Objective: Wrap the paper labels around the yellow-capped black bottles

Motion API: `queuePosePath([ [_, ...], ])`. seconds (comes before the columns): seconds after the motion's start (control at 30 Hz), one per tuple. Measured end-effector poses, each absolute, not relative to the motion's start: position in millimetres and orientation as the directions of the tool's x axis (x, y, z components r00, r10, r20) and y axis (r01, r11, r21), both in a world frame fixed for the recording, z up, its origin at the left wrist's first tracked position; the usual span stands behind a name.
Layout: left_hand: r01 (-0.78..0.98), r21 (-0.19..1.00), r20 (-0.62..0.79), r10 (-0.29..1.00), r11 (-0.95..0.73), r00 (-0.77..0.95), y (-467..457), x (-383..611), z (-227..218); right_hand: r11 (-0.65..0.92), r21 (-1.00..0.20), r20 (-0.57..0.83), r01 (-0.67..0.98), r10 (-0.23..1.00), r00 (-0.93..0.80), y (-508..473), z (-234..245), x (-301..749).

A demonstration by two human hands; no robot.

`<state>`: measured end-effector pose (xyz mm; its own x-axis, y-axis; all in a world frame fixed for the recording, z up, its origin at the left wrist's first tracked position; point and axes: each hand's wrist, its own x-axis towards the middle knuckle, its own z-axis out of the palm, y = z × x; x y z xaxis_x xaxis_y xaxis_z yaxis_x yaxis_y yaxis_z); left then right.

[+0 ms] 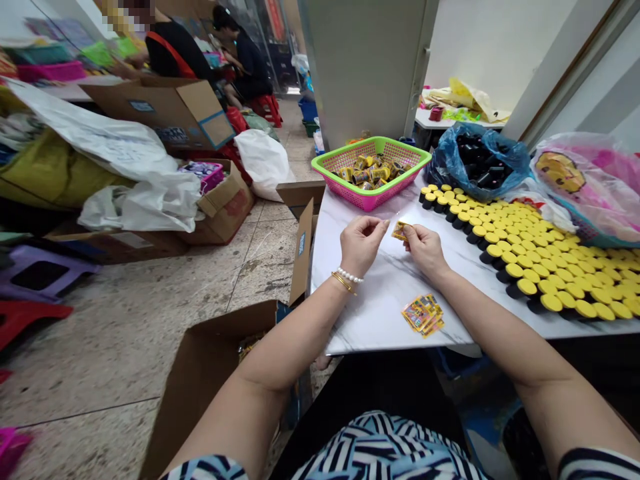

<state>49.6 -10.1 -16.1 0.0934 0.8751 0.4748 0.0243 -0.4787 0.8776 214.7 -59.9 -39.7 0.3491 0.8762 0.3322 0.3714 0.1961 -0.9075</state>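
My right hand [424, 248] pinches a small yellow sticker [399, 231] over the white marbled table [380, 300]. My left hand [361, 241] hovers just left of it, fingers curled in a pinch; whether anything is in them I cannot make out. A small stack of the same yellow stickers [423, 315] lies on the table near my right forearm. Rows of several black containers with yellow lids [540, 257] stand to the right. A green and pink basket [371, 171] behind my hands holds several labelled yellow containers.
A blue bag of black containers [477, 163] and a pink printed bag [590, 183] sit at the back right. An open cardboard box [210, 373] stands on the floor by my left arm. More boxes, plastic bags and stools crowd the left; two people sit far back.
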Motion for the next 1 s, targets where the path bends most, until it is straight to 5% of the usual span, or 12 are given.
queuePosePath([
  [0.53, 0.08, 0.921, 0.354, 0.904, -0.382, 0.238, -1.5, 52.3, -28.5, 0.273, -0.722, 0.512, 0.636, 0.829, 0.225, -66.2, -34.9, 206.1],
  [0.8, 0.024, 0.973, 0.218, 0.955, -0.228, 0.202, 2.6, 50.4, -21.7, 0.222, -0.913, 0.315, 0.342, 0.917, 0.246, -59.5, -36.4, 213.9],
  [1.0, 0.209, 0.884, 0.406, 0.908, -0.419, 0.106, -2.2, 50.0, -17.6, 0.241, -0.905, 0.348, 0.35, 0.893, 0.286, -61.5, -31.7, 212.3],
])
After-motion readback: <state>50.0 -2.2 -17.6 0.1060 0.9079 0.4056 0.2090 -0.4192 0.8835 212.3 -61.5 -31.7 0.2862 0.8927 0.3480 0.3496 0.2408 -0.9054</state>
